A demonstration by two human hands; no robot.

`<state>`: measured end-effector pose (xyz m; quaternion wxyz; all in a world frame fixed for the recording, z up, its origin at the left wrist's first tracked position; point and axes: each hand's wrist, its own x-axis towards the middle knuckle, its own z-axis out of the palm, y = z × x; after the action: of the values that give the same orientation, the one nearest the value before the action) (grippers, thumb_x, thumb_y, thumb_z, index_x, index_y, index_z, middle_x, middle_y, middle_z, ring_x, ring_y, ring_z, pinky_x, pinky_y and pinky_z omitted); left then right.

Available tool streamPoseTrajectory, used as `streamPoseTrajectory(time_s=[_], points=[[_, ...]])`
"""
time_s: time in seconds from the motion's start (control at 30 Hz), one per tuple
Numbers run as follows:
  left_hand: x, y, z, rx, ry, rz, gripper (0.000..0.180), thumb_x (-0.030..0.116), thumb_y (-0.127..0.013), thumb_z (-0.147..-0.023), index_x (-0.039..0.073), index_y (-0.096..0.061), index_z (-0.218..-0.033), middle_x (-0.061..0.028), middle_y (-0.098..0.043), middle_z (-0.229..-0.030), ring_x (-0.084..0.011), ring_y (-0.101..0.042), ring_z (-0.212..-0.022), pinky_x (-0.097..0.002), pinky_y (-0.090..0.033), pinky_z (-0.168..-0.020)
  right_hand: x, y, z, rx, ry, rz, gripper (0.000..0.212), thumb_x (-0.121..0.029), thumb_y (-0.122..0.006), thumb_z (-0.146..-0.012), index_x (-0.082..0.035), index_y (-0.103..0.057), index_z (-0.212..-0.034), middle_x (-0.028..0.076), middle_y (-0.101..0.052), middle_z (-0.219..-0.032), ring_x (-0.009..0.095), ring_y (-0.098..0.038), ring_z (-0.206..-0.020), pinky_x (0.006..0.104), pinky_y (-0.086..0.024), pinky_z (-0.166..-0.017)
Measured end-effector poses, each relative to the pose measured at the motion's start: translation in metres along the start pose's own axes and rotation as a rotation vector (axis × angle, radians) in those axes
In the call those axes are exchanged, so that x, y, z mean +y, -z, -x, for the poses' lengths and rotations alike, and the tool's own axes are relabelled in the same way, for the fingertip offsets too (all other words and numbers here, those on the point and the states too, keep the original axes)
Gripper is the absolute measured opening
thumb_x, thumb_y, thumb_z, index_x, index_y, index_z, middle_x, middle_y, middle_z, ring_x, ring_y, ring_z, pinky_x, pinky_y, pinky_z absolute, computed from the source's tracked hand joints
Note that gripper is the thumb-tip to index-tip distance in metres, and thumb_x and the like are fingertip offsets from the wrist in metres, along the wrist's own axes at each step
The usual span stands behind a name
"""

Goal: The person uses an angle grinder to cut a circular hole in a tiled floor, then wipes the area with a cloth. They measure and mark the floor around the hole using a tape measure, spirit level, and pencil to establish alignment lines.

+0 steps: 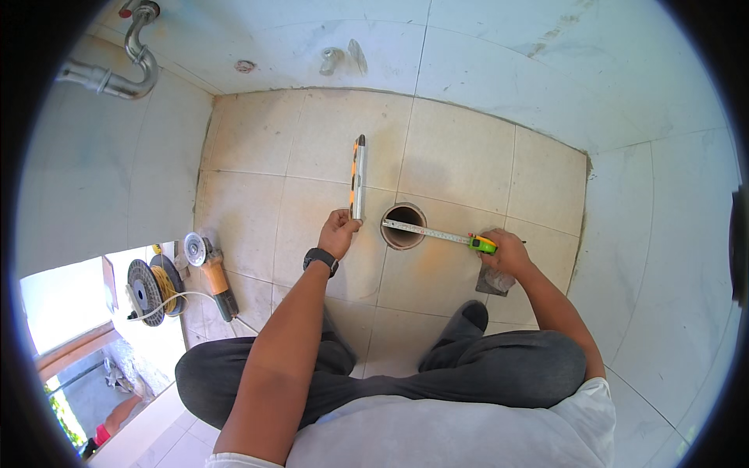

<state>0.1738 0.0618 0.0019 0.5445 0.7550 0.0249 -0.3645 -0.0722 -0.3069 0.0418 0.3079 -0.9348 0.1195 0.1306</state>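
Observation:
My left hand (340, 233), with a dark watch on its wrist, pinches the near end of a spirit level (357, 175) with silver and orange sides. The level points away from me across the beige floor tiles, left of a round drain hole (403, 245). My right hand (507, 253) grips a green tape measure (484, 245) to the right of the hole. Its blade (437, 233) runs leftward over the opening, the tip near the far-left part of the rim. Below my right hand lies a dark flat piece (492, 287), partly hidden; I cannot make out its kind.
An angle grinder (212, 273) lies at left beside a cable reel (147, 290) and a white cord. A chrome drain trap (144, 66) juts from the upper-left wall. A pipe stub (330, 61) protrudes from the far wall. Someone's arm (122, 413) shows at lower left.

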Motion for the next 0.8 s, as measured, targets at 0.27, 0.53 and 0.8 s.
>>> streamPoseTrajectory(time_s=[0.27,0.53,0.8], points=[[-0.001,-0.022,0.005,-0.099,0.096,0.091,0.044,0.021,-0.07,-0.093,0.005,-0.049,-0.128,-0.0077,-0.073,-0.111,-0.0125,-0.061,-0.091,-0.0302,-0.051,-0.079,-0.006,0.003,0.0,-0.023,-0.028,0.026,0.044,-0.022,-0.081,-0.075,-0.006,-0.072,-0.115,0.016,-0.07,-0.105,0.037,-0.068,-0.097,0.044,-0.056,-0.086],[-0.003,-0.041,0.001,-0.114,0.119,0.13,0.047,0.021,-0.067,-0.095,0.005,-0.044,-0.133,-0.0103,-0.071,-0.124,-0.0183,-0.065,-0.109,-0.0357,-0.053,-0.092,-0.003,0.003,0.002,0.015,0.039,-0.005,0.043,-0.022,-0.08,-0.075,-0.007,-0.071,-0.114,0.016,-0.069,-0.104,0.037,-0.068,-0.096,0.044,-0.056,-0.086],[-0.015,-0.045,-0.002,-0.07,0.061,0.265,0.045,0.014,-0.068,-0.095,0.001,-0.042,-0.13,-0.0137,-0.069,-0.113,-0.0185,-0.066,-0.101,-0.0327,-0.053,-0.09,0.0,0.001,0.001,0.017,0.057,0.0,0.037,-0.022,-0.078,-0.077,-0.008,-0.07,-0.111,0.015,-0.067,-0.102,0.037,-0.067,-0.097,0.0445,-0.055,-0.085]])
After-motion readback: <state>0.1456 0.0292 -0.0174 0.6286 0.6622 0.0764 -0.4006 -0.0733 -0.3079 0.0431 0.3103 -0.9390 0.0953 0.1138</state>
